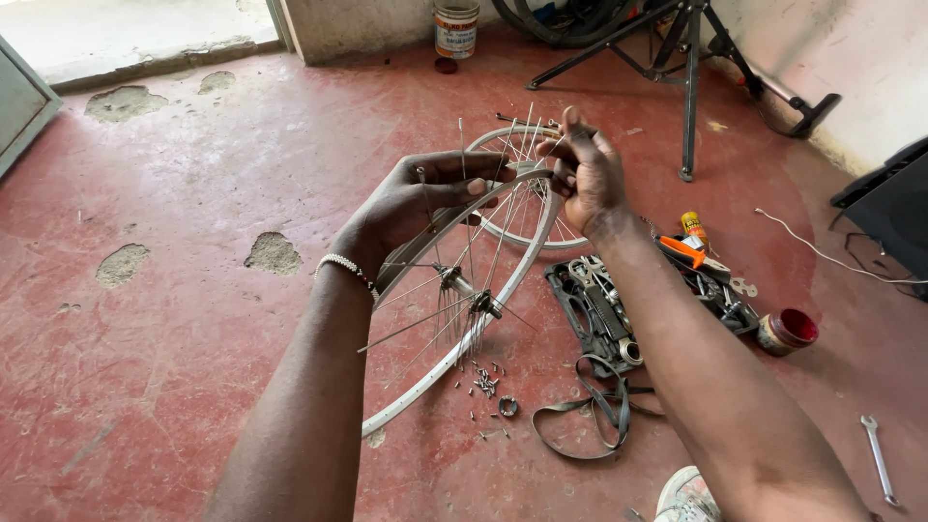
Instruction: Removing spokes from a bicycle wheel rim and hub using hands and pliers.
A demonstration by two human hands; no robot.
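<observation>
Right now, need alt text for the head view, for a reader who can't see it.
Two bare hands work on a silver bicycle wheel rim over a red floor: the left hand holds the rim, the right hand pinches a spoke. A tool tray, loose spoke nipples and a wrench lie nearby.

A silver wheel rim (503,280) above a patchy red floor (193,319), a black tool tray (604,319), and a dark red tin (788,331).

Silver spoked wheel rim (454,362), tilted upright
</observation>
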